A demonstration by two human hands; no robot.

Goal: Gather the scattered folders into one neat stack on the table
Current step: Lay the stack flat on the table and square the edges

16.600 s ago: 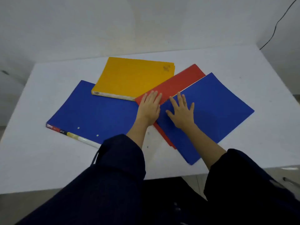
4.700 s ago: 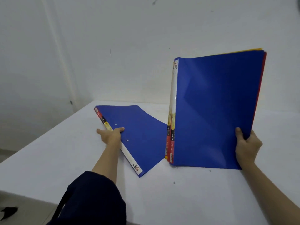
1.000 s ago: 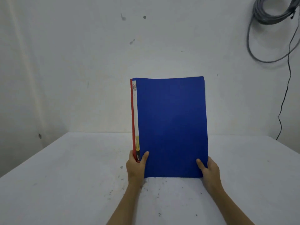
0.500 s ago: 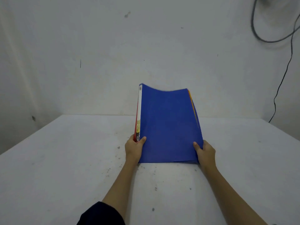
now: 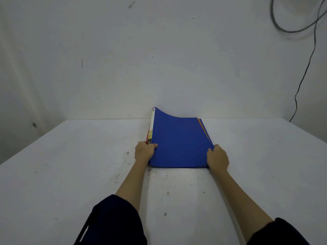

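The folder stack (image 5: 178,140) has a blue folder on top, with red and yellow edges showing along its right side and a white and red spine on the left. It leans low over the white table (image 5: 70,174), its near edge down on the surface and its far left corner still raised. My left hand (image 5: 144,152) grips the stack's near left corner at the spine. My right hand (image 5: 217,159) grips the near right corner.
A white wall rises right behind the table's far edge. A dark cable (image 5: 304,73) hangs down the wall at the upper right. The tabletop carries small dark specks near my forearms.
The stack stood upright a second ago; both hands have tipped it away from me, down toward the table. The camera has tilted downward too.
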